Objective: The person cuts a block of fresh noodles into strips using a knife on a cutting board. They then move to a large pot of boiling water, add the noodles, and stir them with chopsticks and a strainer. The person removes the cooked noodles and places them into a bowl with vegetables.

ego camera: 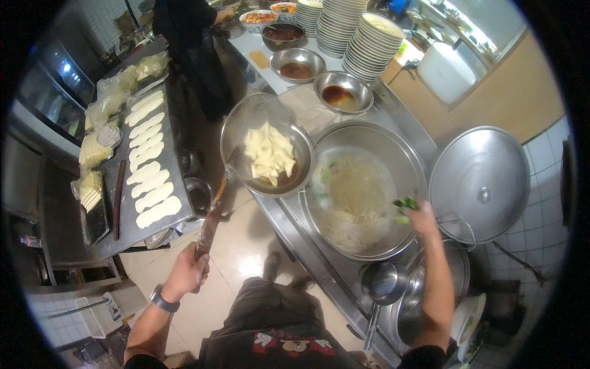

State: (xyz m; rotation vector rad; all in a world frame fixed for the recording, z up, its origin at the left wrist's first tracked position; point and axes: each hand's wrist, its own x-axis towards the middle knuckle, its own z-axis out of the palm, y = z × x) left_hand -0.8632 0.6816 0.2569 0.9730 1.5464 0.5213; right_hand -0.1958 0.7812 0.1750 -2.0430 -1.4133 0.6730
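My left hand (186, 270) grips the long wooden handle (213, 214) of a round skimmer (236, 124). Wide pale noodles (269, 152) are heaped at the skimmer's head, over a steel bowl (306, 171) with dark liquid in it. At the right rim of a large steel pot (412, 161), my right hand (423, 219) has a small bunch of green leafy vegetables (404, 205) in its fingers. Cloudy, steaming water fills the pot. More noodles (355, 226) lie in that water near my side, and some greens (328, 173) show at its left.
Bowls of dark liquid (339, 96) and stacked bowls (371, 48) stand behind the pot. To the right are a round lid (479, 180) and a ladle (385, 281). Flattened dough strips (159, 212) line the left table. A person in dark clothes (189, 41) stands beyond it.
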